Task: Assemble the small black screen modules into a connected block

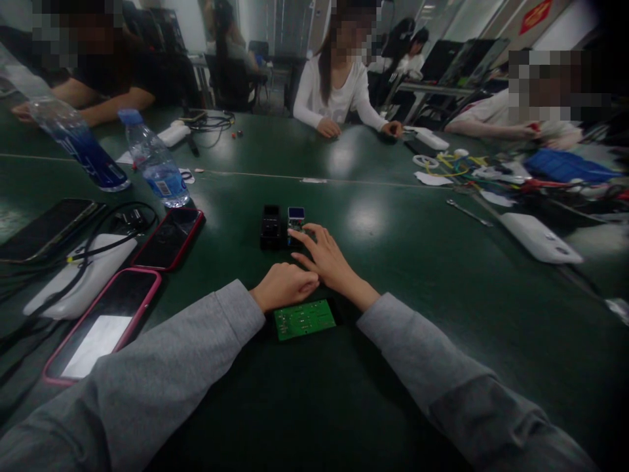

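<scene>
My left hand point(285, 286) rests on the dark green table point(417, 262) with its fingers curled in; whether anything is inside them is hidden. Just below it lies a small green circuit board point(304, 319), flat on the table. My right hand point(327, 257) reaches forward with fingers stretched out, the fingertips touching a small module with a blue screen point(295, 217). A black block-shaped part point(270, 227) sits right beside that module on its left. Both my arms wear grey sleeves.
Two phones in pink-red cases point(170, 237) point(105, 321), a white power bank with cables point(81, 272) and two water bottles point(156, 160) point(81, 141) lie at the left. Wires, white parts and a blue tray point(565, 167) crowd the right. Other people sit across the table.
</scene>
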Available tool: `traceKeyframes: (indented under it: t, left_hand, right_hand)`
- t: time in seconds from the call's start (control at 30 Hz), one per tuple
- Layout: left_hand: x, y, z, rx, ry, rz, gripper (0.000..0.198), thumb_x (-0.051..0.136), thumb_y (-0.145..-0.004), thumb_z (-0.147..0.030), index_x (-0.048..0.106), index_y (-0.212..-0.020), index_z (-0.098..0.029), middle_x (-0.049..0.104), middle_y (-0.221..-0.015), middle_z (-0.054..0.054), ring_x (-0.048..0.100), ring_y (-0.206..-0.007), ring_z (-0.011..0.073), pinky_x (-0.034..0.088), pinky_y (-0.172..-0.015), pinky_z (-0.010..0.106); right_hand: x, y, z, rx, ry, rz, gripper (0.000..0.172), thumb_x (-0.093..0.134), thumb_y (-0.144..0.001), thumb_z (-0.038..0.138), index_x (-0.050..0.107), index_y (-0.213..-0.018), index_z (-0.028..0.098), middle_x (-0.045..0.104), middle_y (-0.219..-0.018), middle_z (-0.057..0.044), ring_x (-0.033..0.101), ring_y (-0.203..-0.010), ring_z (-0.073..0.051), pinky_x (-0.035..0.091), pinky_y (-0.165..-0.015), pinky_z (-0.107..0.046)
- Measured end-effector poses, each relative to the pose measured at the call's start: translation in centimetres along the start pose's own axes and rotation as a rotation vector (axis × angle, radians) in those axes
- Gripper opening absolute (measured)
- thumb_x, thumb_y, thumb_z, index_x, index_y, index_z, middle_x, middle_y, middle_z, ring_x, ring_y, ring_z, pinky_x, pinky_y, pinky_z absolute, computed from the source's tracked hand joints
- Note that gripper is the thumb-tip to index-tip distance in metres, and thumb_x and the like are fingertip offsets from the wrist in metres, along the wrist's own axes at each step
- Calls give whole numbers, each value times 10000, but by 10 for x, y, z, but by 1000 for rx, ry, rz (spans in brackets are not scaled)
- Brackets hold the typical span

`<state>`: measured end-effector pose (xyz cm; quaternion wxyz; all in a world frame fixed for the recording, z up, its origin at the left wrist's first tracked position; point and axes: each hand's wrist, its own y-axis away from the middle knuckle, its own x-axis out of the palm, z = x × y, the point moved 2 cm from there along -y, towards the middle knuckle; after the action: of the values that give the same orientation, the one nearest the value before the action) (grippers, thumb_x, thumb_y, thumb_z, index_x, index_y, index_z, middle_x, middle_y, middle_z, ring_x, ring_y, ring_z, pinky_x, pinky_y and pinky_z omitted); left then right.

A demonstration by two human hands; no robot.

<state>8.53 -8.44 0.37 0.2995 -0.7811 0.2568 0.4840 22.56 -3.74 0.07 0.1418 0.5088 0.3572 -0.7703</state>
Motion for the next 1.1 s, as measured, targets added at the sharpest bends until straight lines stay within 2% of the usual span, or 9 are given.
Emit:
traceKeyframes:
  t: [0.27, 0.43, 0.6, 1.1]
  left_hand:
    - [0, 0, 0, -21, 38, 11, 309, 481, -910, -254, 512, -613, -173, 457, -553, -38, 411, -489, 91, 255, -508, 238]
    - [0, 0, 0, -17, 0, -18, 321, 471, -913, -273, 522, -611, -180, 449, -542, -36, 389, -474, 94, 209, -495, 252]
    - [1, 0, 0, -20, 2, -26, 344, 466, -922, -290, 516, -598, -182, 454, -537, -35, 386, -466, 94, 198, -491, 259]
    - [-1, 0, -2, -53, 15, 23, 331, 474, -916, -270, 519, -600, -179, 459, -547, -31, 374, -484, 95, 186, -503, 256]
  right_hand:
    - [-1, 0, 0, 16, -22, -20, 440, 526, -988, 344, 399, -1407, 298, 414, -1282, -127, 489, -1140, -295, 497, -934, -470]
    - [-1, 0, 0, 28, -19, -58, 392, 526, -983, 311, 431, -1361, 269, 410, -1272, -136, 487, -1164, -303, 498, -938, -480]
    - [-1, -1, -2, 50, -29, -79, 324, 495, -991, 288, 478, -1313, 261, 442, -1214, -121, 526, -1092, -283, 516, -892, -457]
    - [-2, -1, -2, 52, -29, -91, 289, 515, -989, 289, 507, -1275, 251, 458, -1145, -109, 549, -972, -255, 530, -807, -419]
